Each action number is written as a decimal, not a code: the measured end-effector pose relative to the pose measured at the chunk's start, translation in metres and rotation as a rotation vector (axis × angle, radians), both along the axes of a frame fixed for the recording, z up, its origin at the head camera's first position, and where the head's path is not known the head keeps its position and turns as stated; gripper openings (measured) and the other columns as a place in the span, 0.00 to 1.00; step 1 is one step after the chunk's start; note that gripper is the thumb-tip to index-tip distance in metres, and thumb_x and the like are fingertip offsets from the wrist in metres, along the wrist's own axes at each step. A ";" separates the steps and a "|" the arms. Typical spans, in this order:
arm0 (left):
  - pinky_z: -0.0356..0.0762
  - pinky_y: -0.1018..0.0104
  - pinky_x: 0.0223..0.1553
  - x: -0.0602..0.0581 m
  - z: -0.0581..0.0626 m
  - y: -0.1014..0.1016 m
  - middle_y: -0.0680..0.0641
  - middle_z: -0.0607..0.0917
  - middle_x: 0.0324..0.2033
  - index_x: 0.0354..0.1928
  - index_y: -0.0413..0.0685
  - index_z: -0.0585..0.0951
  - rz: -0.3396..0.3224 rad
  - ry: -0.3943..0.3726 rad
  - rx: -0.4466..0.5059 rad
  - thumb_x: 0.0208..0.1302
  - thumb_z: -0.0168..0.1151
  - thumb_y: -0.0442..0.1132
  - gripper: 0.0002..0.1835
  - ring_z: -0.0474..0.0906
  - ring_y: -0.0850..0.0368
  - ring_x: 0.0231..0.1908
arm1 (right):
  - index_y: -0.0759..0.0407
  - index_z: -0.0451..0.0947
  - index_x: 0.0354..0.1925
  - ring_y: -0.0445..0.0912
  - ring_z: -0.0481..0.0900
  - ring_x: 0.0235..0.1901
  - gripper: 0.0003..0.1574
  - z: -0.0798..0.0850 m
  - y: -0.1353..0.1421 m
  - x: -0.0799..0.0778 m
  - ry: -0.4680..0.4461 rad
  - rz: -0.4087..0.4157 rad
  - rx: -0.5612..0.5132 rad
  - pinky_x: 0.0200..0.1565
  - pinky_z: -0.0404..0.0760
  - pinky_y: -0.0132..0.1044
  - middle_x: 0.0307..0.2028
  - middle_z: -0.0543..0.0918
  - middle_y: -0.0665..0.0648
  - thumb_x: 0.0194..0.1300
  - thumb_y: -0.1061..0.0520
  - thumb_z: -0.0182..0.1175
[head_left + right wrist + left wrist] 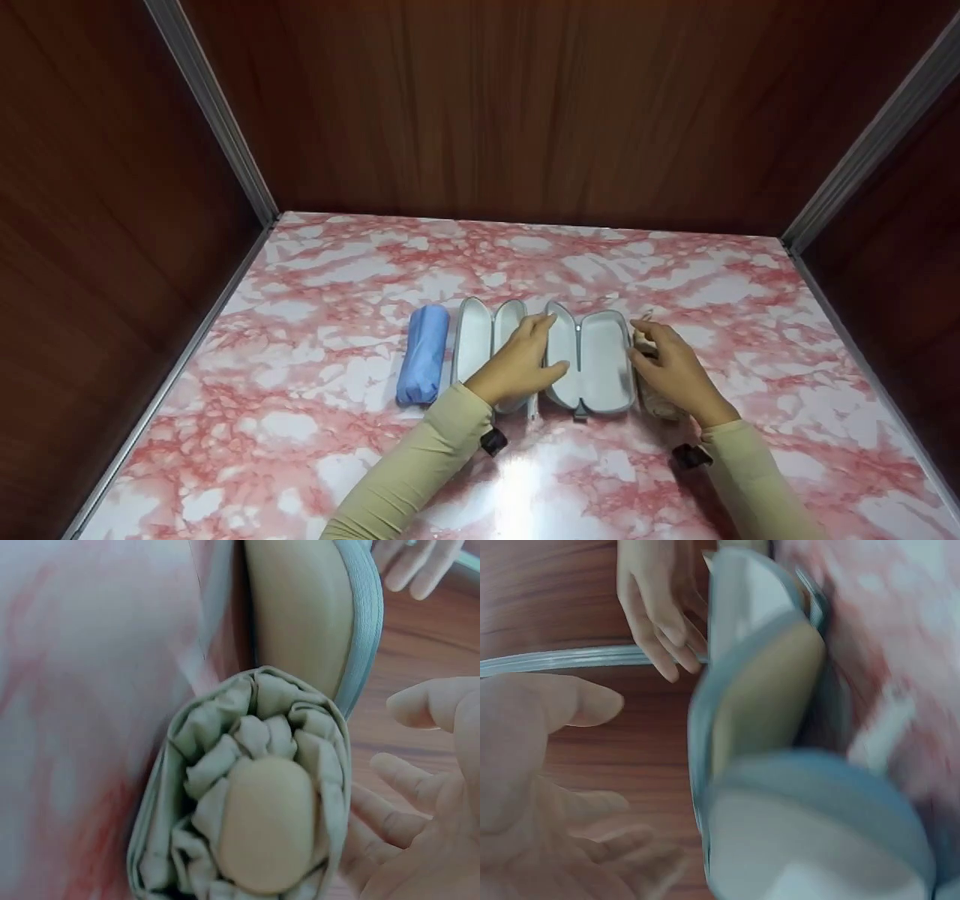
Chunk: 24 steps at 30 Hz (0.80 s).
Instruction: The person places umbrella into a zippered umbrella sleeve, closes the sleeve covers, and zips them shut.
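Note:
Two hard glasses cases lie spread open side by side, their pale insides facing up: the left case (pixel 474 345) and the right case (pixel 606 360). Over the space between them hovers my left hand (pixel 521 366), fingers extended, hiding part of the left case. My right hand (pixel 675 371) is held, fingers loosely bent, at the right case's outer edge, above a beige folded umbrella (pixel 658 405). Whether it touches either is unclear. In the right wrist view the umbrella's gathered cloth (pixel 161 847) surrounds a smooth oval handle end (pixel 268 825); the right hand (pixel 427 817) grips nothing there.
A blue rolled bundle (pixel 424 354), like a folded umbrella, lies left of the cases. Everything rests on a red-and-white marbled table (pixel 315 450). Dark wood panels (pixel 487 112) with metal corner posts (pixel 217 105) enclose the back and sides.

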<state>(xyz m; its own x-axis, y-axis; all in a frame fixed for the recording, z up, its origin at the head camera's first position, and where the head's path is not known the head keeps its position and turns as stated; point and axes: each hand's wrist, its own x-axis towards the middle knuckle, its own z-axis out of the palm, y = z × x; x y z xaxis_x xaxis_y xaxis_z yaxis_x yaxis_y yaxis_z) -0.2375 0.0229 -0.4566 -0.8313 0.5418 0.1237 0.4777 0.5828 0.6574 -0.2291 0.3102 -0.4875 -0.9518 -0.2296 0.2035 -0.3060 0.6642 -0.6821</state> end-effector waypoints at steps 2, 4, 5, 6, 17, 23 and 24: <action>0.60 0.56 0.69 0.002 -0.001 0.003 0.35 0.57 0.72 0.78 0.38 0.51 0.001 -0.047 -0.008 0.69 0.59 0.49 0.44 0.57 0.44 0.72 | 0.66 0.63 0.71 0.66 0.76 0.57 0.33 -0.002 0.000 0.001 0.008 -0.005 -0.003 0.53 0.78 0.58 0.62 0.69 0.72 0.75 0.54 0.57; 0.59 0.55 0.69 0.003 -0.002 0.006 0.33 0.54 0.73 0.78 0.36 0.50 0.003 -0.071 -0.021 0.69 0.60 0.49 0.45 0.55 0.42 0.72 | 0.67 0.63 0.71 0.66 0.76 0.56 0.33 -0.004 -0.001 0.001 0.023 -0.014 0.001 0.54 0.78 0.58 0.61 0.70 0.72 0.75 0.55 0.57; 0.59 0.55 0.69 0.003 -0.002 0.007 0.32 0.53 0.73 0.77 0.35 0.49 0.004 -0.078 -0.026 0.69 0.60 0.49 0.45 0.55 0.42 0.72 | 0.67 0.63 0.71 0.65 0.76 0.55 0.32 -0.004 -0.001 0.001 0.026 -0.016 0.004 0.53 0.77 0.58 0.60 0.71 0.72 0.75 0.55 0.57; 0.59 0.55 0.69 0.003 -0.003 0.009 0.31 0.53 0.73 0.77 0.34 0.49 0.004 -0.081 -0.030 0.69 0.60 0.49 0.45 0.55 0.41 0.72 | 0.67 0.63 0.71 0.65 0.77 0.55 0.32 -0.005 -0.001 0.002 0.027 -0.020 0.005 0.53 0.78 0.57 0.59 0.71 0.72 0.75 0.55 0.57; 0.65 0.58 0.66 0.005 -0.005 0.017 0.28 0.48 0.74 0.77 0.33 0.45 0.034 -0.154 -0.042 0.70 0.60 0.47 0.47 0.59 0.39 0.70 | 0.69 0.64 0.70 0.59 0.80 0.52 0.32 -0.006 -0.007 0.000 -0.005 -0.026 0.003 0.49 0.81 0.52 0.59 0.73 0.70 0.73 0.59 0.58; 0.63 0.57 0.67 0.005 -0.002 0.019 0.26 0.48 0.74 0.77 0.32 0.44 0.046 -0.166 -0.035 0.69 0.61 0.45 0.48 0.55 0.38 0.72 | 0.69 0.66 0.69 0.60 0.79 0.53 0.31 -0.008 -0.007 -0.001 -0.007 -0.045 0.024 0.50 0.80 0.54 0.60 0.73 0.69 0.73 0.61 0.58; 0.62 0.57 0.68 0.005 -0.001 0.019 0.26 0.47 0.74 0.77 0.32 0.44 0.045 -0.169 -0.036 0.69 0.62 0.45 0.48 0.53 0.38 0.73 | 0.69 0.66 0.69 0.60 0.79 0.53 0.31 -0.009 -0.007 -0.001 -0.009 -0.046 0.028 0.50 0.80 0.54 0.60 0.73 0.69 0.73 0.61 0.58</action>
